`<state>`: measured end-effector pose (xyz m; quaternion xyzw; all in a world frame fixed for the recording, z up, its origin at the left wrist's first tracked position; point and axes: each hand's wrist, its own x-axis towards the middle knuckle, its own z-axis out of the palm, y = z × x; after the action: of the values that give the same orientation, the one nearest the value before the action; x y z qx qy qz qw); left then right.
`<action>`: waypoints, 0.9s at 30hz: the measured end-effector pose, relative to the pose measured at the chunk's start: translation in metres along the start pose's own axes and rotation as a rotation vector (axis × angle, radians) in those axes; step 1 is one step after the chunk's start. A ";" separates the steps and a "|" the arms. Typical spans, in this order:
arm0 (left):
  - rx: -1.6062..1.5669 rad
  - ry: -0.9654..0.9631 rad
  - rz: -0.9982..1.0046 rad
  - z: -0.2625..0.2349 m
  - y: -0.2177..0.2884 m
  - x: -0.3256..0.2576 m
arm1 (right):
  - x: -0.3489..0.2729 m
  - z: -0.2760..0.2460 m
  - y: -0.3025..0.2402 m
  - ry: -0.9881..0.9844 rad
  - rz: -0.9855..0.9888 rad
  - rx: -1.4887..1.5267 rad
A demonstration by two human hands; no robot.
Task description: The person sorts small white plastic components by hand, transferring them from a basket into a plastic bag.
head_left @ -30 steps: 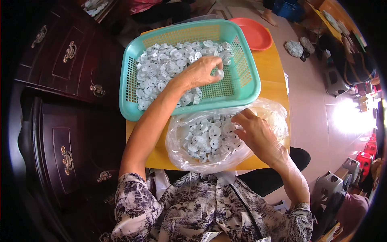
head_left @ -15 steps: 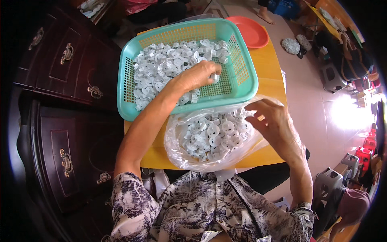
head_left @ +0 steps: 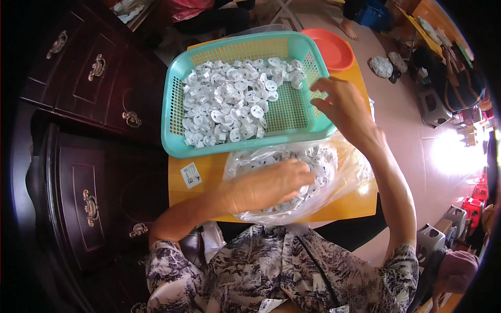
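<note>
My left hand [head_left: 279, 183] is over a clear plastic bag [head_left: 348, 166] of small white plastic parts [head_left: 324, 160]; its fingers point down among them, smeared by motion, and whatever they hold is hidden. Beyond the bag stands a green mesh basket [head_left: 250, 146], where a heap of similar round white plastic pieces [head_left: 224, 101] fills the left and middle. At the basket's right wall hovers my right hand [head_left: 342, 104], thumb and fingers apart, with nothing visible between them.
A red-orange plastic dish [head_left: 336, 49] sits behind the basket on the yellow table [head_left: 209, 161]. A white label card [head_left: 191, 175] lies left of the bag. Dark wooden drawers [head_left: 78, 172] stand close on the left. Another person's foot [head_left: 348, 30] shows at the back.
My left hand has come back from the basket to the bag. My right hand has gone from the bag's edge up to the basket's right wall. The card has come into sight.
</note>
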<state>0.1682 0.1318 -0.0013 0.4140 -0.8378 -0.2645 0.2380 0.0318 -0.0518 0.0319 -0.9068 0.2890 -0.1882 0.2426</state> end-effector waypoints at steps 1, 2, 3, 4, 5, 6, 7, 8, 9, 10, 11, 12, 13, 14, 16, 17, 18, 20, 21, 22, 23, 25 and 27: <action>0.011 -0.032 -0.077 0.007 0.004 -0.004 | 0.014 0.011 0.007 0.010 -0.049 -0.068; 0.020 -0.063 -0.157 0.012 0.007 -0.006 | 0.028 0.025 0.018 0.018 -0.097 -0.134; 0.021 -0.066 -0.150 0.014 0.009 -0.004 | 0.042 0.041 0.037 0.022 -0.115 -0.181; 0.019 -0.079 -0.177 0.015 0.009 -0.003 | 0.055 0.056 0.053 0.024 -0.135 -0.224; 0.016 -0.089 -0.213 0.016 0.009 -0.005 | 0.065 0.069 0.055 0.021 -0.140 -0.219; 0.013 -0.088 -0.211 0.016 0.008 -0.005 | 0.073 0.079 0.055 -0.026 -0.034 -0.289; 0.010 -0.073 -0.199 0.014 0.011 -0.004 | 0.080 0.087 0.058 -0.072 0.072 -0.358; 0.005 -0.059 -0.186 0.011 0.012 -0.002 | 0.088 0.091 0.063 -0.114 0.128 -0.372; 0.003 -0.053 -0.194 0.009 0.012 -0.005 | 0.090 0.095 0.058 -0.121 0.120 -0.370; -0.003 0.005 -0.179 0.007 0.012 -0.007 | 0.092 0.099 0.054 -0.111 0.158 -0.382; -0.011 0.062 -0.162 0.005 0.011 -0.010 | 0.092 0.103 0.051 -0.101 0.197 -0.394; -0.015 0.070 -0.165 0.001 0.009 -0.011 | 0.092 0.104 0.052 -0.107 0.192 -0.398; 0.007 0.117 -0.157 -0.003 0.006 -0.011 | 0.091 0.104 0.054 -0.100 0.194 -0.374; 0.029 0.163 -0.150 -0.009 0.002 -0.012 | 0.089 0.105 0.055 -0.094 0.197 -0.350; 0.031 0.189 -0.205 -0.029 -0.005 -0.012 | 0.087 0.104 0.054 -0.096 0.200 -0.374; 0.037 0.210 -0.262 -0.037 -0.010 -0.012 | 0.085 0.104 0.053 -0.095 0.204 -0.393; 0.038 0.215 -0.266 -0.043 -0.017 -0.014 | 0.084 0.103 0.049 -0.097 0.198 -0.393; 0.136 0.372 -0.256 -0.053 -0.031 -0.017 | 0.084 0.101 0.041 -0.217 0.213 -0.421; 0.135 0.373 -0.254 -0.059 -0.035 -0.017 | 0.083 0.100 0.043 -0.216 0.214 -0.424; 0.089 0.415 -0.311 -0.066 -0.036 -0.018 | 0.083 0.099 0.046 -0.245 0.177 -0.430; 0.044 0.456 -0.368 -0.072 -0.038 -0.017 | 0.082 0.097 0.048 -0.273 0.141 -0.435; 0.037 0.489 -0.375 -0.077 -0.044 -0.012 | 0.079 0.094 0.054 -0.266 0.112 -0.432; 0.018 0.500 -0.396 -0.079 -0.055 -0.005 | 0.076 0.086 0.056 -0.255 0.090 -0.429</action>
<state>0.2511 0.0878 0.0212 0.6232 -0.6590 -0.1884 0.3767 0.1065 -0.1099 -0.0536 -0.9401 0.3294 0.0042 0.0875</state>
